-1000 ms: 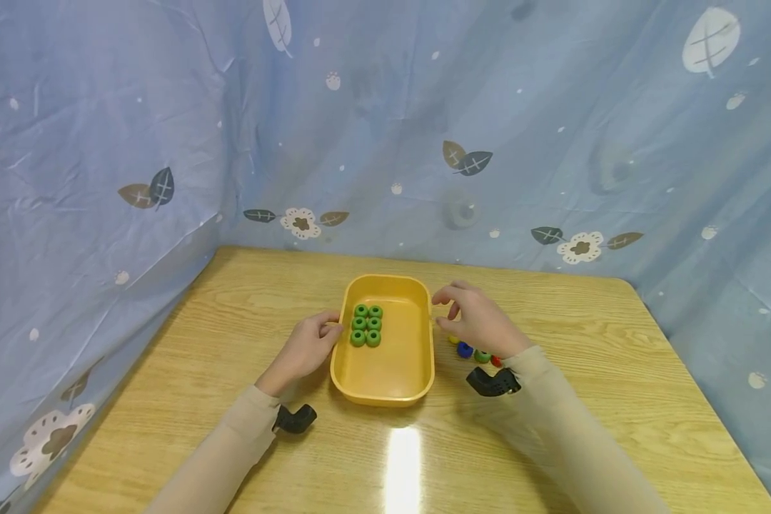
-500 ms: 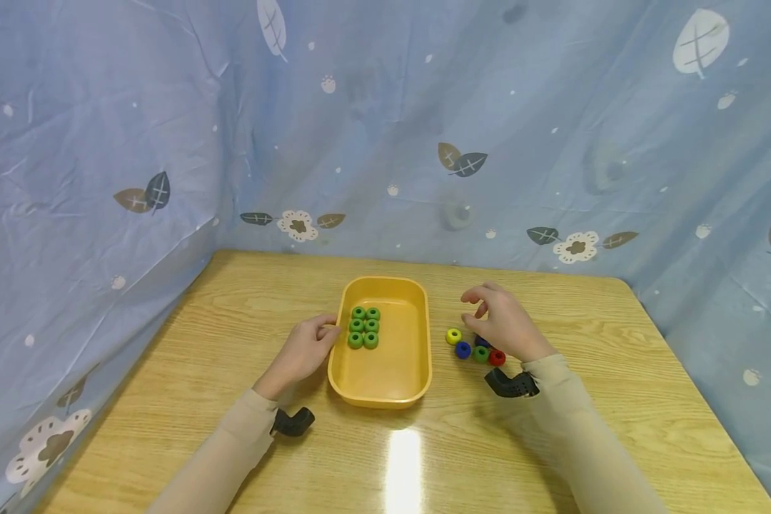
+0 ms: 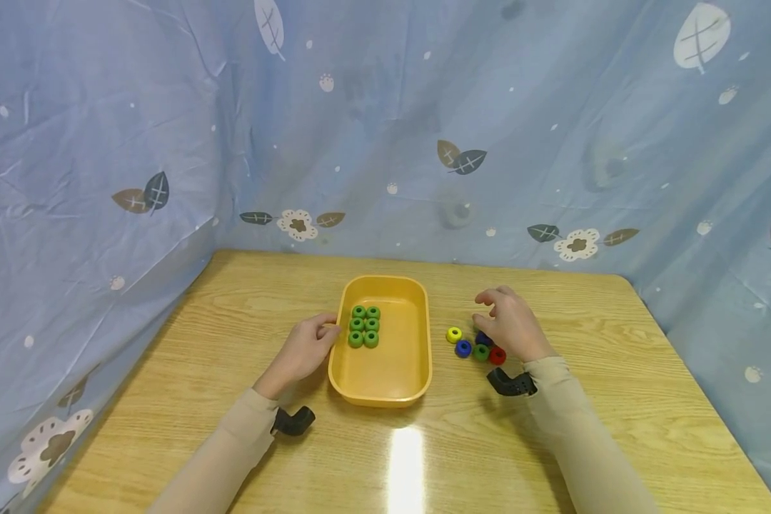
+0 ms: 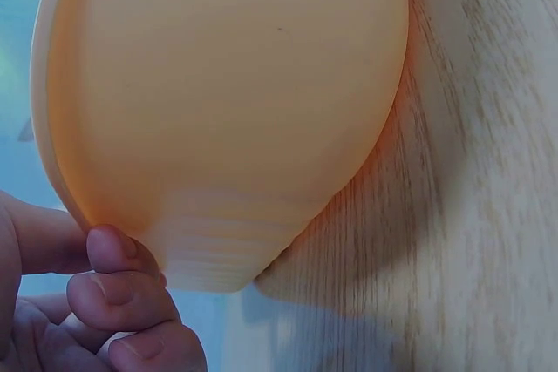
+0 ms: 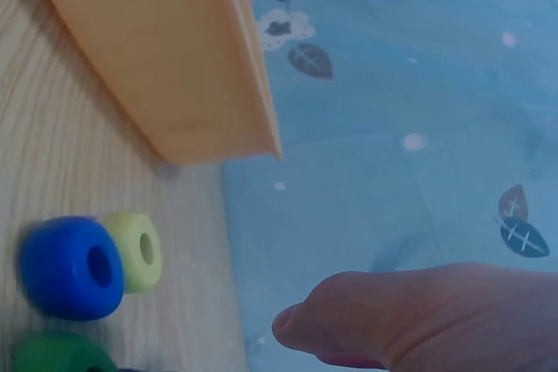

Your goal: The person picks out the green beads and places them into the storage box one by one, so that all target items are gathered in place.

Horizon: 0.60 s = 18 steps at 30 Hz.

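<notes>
My left hand (image 3: 305,348) pinches the left rim of a yellow plastic tray (image 3: 385,394); the left wrist view shows its fingers (image 4: 131,298) curled at the rim. Inside the tray, green beads (image 3: 372,325) with holes stand in two columns at the left. Over the right of the table hovers my right hand (image 3: 512,325), thumb and fingers loosely bent, with nothing seen between them. Beneath and beside it lie loose beads: one yellow (image 3: 454,334), one blue (image 3: 463,348), one green (image 3: 480,353), one red (image 3: 497,355) and a dark blue one (image 3: 483,338) partly hidden by the hand.
A wooden table (image 3: 283,285) bears the tray and the beads. Blue patterned cloth (image 3: 385,128) hangs behind it and at both sides. Each wrist carries a black camera mount (image 3: 511,383). Glare (image 3: 406,464) shines on the table's near part.
My right hand has moved right, from beside the tray's right rim to over the loose beads, uncovering the yellow and blue ones. My left hand stays at the tray.
</notes>
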Each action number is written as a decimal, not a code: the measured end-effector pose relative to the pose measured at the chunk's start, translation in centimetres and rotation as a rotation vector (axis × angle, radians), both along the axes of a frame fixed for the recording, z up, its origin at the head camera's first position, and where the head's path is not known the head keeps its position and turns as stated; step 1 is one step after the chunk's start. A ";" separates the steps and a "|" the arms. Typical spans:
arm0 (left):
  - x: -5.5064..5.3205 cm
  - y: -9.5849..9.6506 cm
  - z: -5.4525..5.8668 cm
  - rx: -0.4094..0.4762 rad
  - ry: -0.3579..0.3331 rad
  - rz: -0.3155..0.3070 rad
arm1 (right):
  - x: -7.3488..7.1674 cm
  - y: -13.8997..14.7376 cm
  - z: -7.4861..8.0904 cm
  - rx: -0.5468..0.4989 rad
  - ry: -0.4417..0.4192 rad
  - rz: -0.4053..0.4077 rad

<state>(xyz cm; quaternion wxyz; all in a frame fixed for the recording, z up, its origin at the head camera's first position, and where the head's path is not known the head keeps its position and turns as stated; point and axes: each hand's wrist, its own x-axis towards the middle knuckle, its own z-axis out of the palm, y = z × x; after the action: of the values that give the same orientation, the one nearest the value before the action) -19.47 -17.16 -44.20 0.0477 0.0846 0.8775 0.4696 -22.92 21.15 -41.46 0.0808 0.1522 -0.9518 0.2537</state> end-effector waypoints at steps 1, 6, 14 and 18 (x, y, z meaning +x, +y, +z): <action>0.0 0.0 0.0 0.002 -0.001 0.001 | -0.1 0.1 0.0 0.003 -0.004 -0.002; 0.0 0.1 0.1 -0.006 -0.004 0.003 | -0.2 0.4 -0.4 0.016 -0.037 -0.025; 0.0 0.1 0.3 -0.005 0.007 0.005 | -0.7 0.7 -1.3 0.065 -0.033 -0.062; 0.0 0.1 0.2 0.002 0.013 0.000 | -0.7 0.7 -1.6 0.083 -0.039 -0.076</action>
<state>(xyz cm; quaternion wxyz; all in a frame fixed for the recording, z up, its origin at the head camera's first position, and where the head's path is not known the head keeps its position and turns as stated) -19.43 -17.05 -43.99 0.0418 0.0878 0.8773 0.4700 -23.67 21.81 -43.10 0.0655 0.1143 -0.9679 0.2138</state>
